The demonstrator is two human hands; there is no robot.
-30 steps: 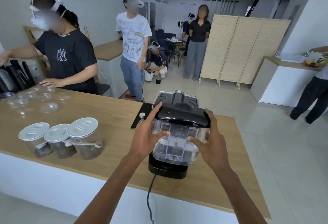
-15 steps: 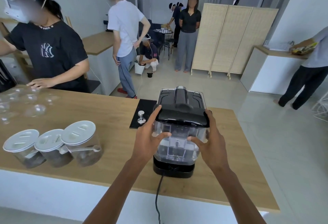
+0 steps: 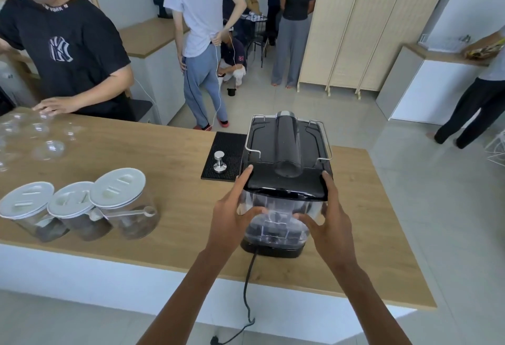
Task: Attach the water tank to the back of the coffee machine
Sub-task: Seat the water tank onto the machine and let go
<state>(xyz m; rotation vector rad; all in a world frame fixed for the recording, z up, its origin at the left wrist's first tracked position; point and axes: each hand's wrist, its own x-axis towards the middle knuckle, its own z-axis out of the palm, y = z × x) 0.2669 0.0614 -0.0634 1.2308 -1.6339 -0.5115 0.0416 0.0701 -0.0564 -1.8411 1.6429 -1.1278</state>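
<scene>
On the left end of the wooden counter (image 3: 177,208) stand three clear jars (image 3: 79,212) with white lids, touching one another in a row, a small scoop lying against the nearest. Further right a black ridged mat (image 3: 229,143) carries a metal tamper (image 3: 219,162), upright, just beside the coffee machine (image 3: 287,147). The machine sits with its back toward the person, its black cord (image 3: 247,290) trailing over the counter's near edge to the floor. At that back sits the water tank (image 3: 278,221), clear-walled under a black lid, upright and tight against the machine's body; whether it is fully seated I cannot tell from this angle. The left hand (image 3: 232,216) wraps the tank's left side, forefinger up on the lid's corner, thumb across the clear front. The right hand (image 3: 328,221) mirrors it on the right side, so each grip is closed on the tank.
</scene>
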